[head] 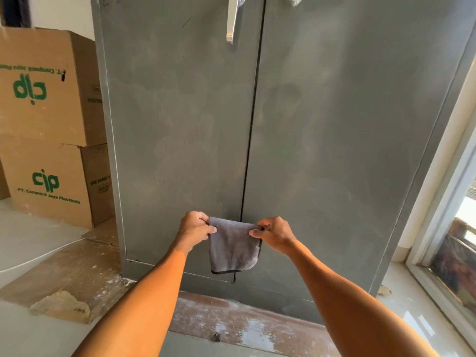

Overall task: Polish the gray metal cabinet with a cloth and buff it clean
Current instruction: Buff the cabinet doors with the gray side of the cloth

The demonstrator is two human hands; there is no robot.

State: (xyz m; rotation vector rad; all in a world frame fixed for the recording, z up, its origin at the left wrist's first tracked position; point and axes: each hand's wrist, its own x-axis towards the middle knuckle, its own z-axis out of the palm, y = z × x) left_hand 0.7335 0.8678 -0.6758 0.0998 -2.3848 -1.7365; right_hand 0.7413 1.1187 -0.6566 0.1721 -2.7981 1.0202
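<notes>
A tall gray metal cabinet (322, 124) with two doors fills the view; its surface shows dusty smears. A chrome handle (234, 19) hangs on the left door near the top. In front of the lower door seam a folded gray cloth (233, 247) hangs down. My left hand (195, 231) pinches the cloth's upper left corner, and my right hand (275, 234) pinches its upper right corner. The cloth is stretched between both hands, close to the doors; whether it touches them I cannot tell.
Two stacked cardboard boxes (49, 130) with green print stand left of the cabinet. Flattened dusty cardboard (77, 274) lies on the floor at the cabinet's foot. A white window frame (448, 215) runs along the right side.
</notes>
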